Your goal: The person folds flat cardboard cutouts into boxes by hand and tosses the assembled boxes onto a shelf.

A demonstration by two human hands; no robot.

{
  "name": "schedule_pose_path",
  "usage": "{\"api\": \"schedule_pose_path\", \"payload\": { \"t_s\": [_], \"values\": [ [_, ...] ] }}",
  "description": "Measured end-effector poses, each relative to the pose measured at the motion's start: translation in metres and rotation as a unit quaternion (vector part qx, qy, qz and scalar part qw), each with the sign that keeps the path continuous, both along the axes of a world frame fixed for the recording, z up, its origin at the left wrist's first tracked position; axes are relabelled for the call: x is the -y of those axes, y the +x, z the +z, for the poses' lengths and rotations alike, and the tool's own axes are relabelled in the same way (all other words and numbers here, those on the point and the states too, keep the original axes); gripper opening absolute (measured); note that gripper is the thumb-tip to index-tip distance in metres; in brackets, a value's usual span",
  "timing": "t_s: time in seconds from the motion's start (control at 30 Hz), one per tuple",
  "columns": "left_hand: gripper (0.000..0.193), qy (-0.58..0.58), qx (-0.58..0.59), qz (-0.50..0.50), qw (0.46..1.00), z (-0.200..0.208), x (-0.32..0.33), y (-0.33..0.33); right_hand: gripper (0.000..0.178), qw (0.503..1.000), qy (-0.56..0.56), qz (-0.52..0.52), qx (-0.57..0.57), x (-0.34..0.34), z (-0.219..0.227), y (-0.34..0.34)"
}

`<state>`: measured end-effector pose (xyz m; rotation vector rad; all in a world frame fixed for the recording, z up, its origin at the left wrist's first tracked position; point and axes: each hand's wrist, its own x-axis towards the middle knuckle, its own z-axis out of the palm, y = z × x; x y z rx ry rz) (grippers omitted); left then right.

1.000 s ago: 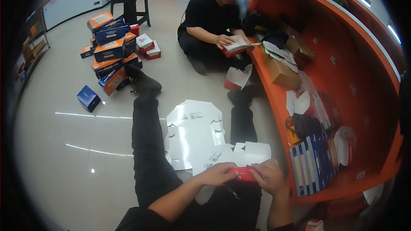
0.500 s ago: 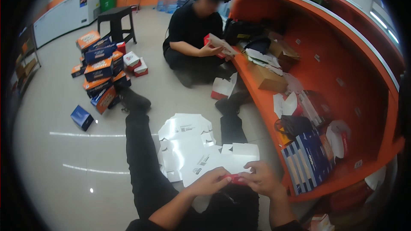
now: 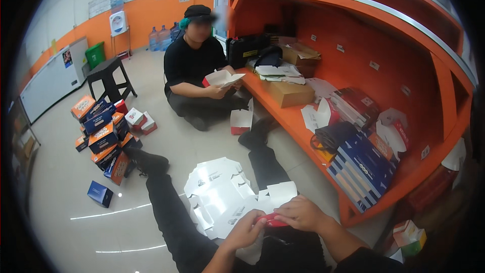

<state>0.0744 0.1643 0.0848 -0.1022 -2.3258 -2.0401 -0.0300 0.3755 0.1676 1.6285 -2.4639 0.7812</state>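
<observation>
A flat cardboard box blank (image 3: pixel 214 192), white on the upward face with small dark print, lies spread between my outstretched legs. At its near end a red folded flap (image 3: pixel 273 219) is pinched by both my hands. My left hand (image 3: pixel 246 230) grips the left part of the flap between thumb and fingers. My right hand (image 3: pixel 302 214) closes on the right part, thumb and fingertips pressed together. Beyond my right hand a white side panel (image 3: pixel 278 193) of the blank stands raised. The underside of the flap is hidden.
A co-worker (image 3: pixel 194 55) sits ahead holding a red-and-white box (image 3: pixel 222 79). An open box (image 3: pixel 242 120) stands near my right foot. Stacked blue-and-orange boxes (image 3: pixel 103 136) rise at left, near a black stool (image 3: pixel 108 73). An orange shelf (image 3: pixel 298 134) with flat blue cartons (image 3: pixel 365 169) runs along the right.
The view has swung up and to the right. The co-worker's box is turned, its white inside now showing. Both my hands stay on the red flap.
</observation>
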Motion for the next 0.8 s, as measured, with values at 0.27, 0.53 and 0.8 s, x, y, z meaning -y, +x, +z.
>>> {"api": "schedule_pose_path", "payload": {
  "t_s": [0.27, 0.53, 0.8],
  "values": [
    [0.025, -0.103, -0.064, -0.014, 0.993, 0.007, 0.007, 0.001, 0.025, 0.998, 0.012, 0.049, 0.032, -0.006, -0.006, -0.004],
    [0.024, -0.266, -0.119, 0.111, 0.950, 0.032, 0.031, 0.013, 0.023, 0.995, 0.007, -0.045, 0.090, -0.019, 0.009, -0.008],
    [0.017, -0.224, -0.143, 0.172, 0.948, 0.034, 0.022, 0.009, 0.021, 0.991, 0.032, -0.012, 0.127, -0.003, 0.010, 0.000]
  ]
}}
